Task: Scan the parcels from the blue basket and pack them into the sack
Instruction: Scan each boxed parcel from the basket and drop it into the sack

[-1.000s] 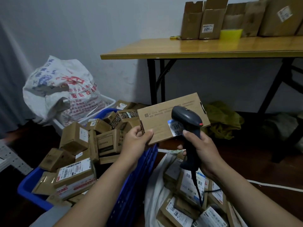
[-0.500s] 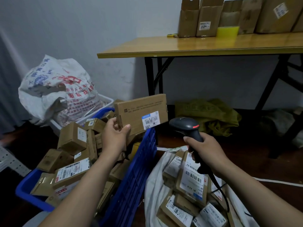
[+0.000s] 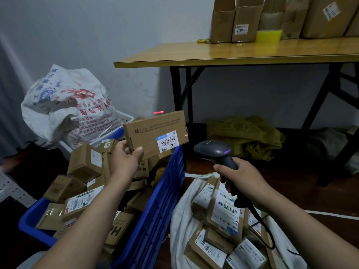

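Left hand (image 3: pixel 126 158) pinches the parcel (image 3: pixel 155 136) over the basket (image 3: pixel 167 191) rim; right hand (image 3: pixel 239 177) grips the scanner (image 3: pixel 213 150), seemingly apart.

The room is dim, lit softly from above. The worktop (image 3: pixel 252 53) catches the light as a pale sheen, with reflections of the boxes (image 3: pixel 244 22) standing on it. Beneath it lies deep shadow, and the floor (image 3: pixel 291 183) is nearly black. The wall (image 3: pixel 108 39) is evenly grey-blue, darker toward the left edge. A red streak of light (image 3: pixel 159 112) glows on the wall, a red dot (image 3: pixel 186 135) sits at the right edge of the parcel (image 3: pixel 153 131), and a violet lamp (image 3: pixel 226 151) shines on the scanner (image 3: pixel 211 150). The parcel's label (image 3: pixel 167 141) is sharp, though its small print is unreadable. The wide lens bends the worktop legs (image 3: pixel 318 117) outward and stretches the forearms (image 3: pixel 93 220) at the bottom edge.
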